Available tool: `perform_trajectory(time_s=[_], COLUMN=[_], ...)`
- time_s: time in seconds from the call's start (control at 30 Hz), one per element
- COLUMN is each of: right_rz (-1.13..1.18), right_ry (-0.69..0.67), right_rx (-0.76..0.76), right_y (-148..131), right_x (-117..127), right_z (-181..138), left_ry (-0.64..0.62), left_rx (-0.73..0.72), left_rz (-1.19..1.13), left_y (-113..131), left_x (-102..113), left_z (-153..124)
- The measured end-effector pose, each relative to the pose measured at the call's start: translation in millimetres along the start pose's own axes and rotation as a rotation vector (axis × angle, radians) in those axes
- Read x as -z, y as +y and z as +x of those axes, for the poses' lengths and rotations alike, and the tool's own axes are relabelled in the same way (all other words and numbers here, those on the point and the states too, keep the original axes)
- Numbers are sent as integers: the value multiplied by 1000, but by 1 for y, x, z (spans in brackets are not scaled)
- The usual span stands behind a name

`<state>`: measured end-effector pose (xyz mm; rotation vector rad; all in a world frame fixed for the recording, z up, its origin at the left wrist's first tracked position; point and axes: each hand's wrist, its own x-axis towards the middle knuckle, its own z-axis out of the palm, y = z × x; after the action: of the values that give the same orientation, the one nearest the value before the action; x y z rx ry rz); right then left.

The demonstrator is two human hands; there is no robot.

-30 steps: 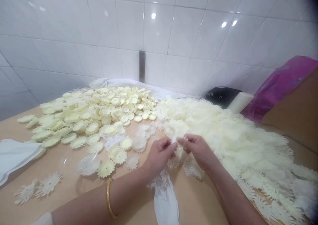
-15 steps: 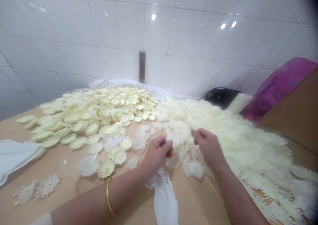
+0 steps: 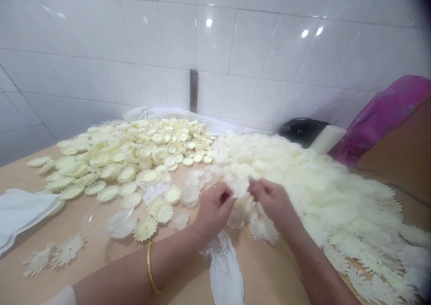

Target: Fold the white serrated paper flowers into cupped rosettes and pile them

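My left hand (image 3: pixel 215 210), a gold bangle (image 3: pixel 151 269) round its wrist, is closed in a pinch over the middle of the table. A small white bit shows at its fingertips, too little to name. Just to the right, my right hand (image 3: pixel 272 202) is also closed, thumb and forefinger together; what it pinches, if anything, is blurred. Both hands hover at the near edge of a heap of thin, pale, toothed flower-shaped pieces (image 3: pixel 289 170). Below and between the wrists lies a crumpled white cloth (image 3: pixel 226 269).
Thicker, stacked cream flower pieces (image 3: pixel 134 154) are heaped at the back left. A clear round container (image 3: pixel 121 224) stands left of my forearm, near two loose flower pieces (image 3: pixel 67 250). Folded white cloth (image 3: pixel 23 215) lies far left. A black bag (image 3: pixel 299 132), white roll (image 3: pixel 327 139) and magenta plastic (image 3: pixel 377 116) are back right.
My right hand has moved left and slightly down, closer to the left one. The left hand has turned a little, its fingers curling in. The view has shifted slightly.
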<state>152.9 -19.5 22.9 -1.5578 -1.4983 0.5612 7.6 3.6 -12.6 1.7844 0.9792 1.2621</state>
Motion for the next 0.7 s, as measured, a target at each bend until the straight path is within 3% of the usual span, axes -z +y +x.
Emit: perform_trajectory(time_s=[0.07,0.13,0.27,0.4,0.5,0.7], right_rz=[122,226,371,425,408,287], right_ry=[-171,-229,-195,-273,-304,-188], right_rx=[-16,-29,-86,-88,-68,-38], right_y=[-3,-3,0,1,2,6], right_x=[-4,-6,-6,-6,-8,-9], right_z=[-2,-2,-1,-1,-1,1], left_ry=[-29,-45,-18,-58,-106,-117], left_rx=[-65,-87,36,193,236,259], left_rz=[69,79,-52,-211,-251,-296], left_y=[3,5,7,8,10,6], left_x=[1,1,0,-1,-2,-4], left_z=[-1,-1,-2,-2,-3,-2])
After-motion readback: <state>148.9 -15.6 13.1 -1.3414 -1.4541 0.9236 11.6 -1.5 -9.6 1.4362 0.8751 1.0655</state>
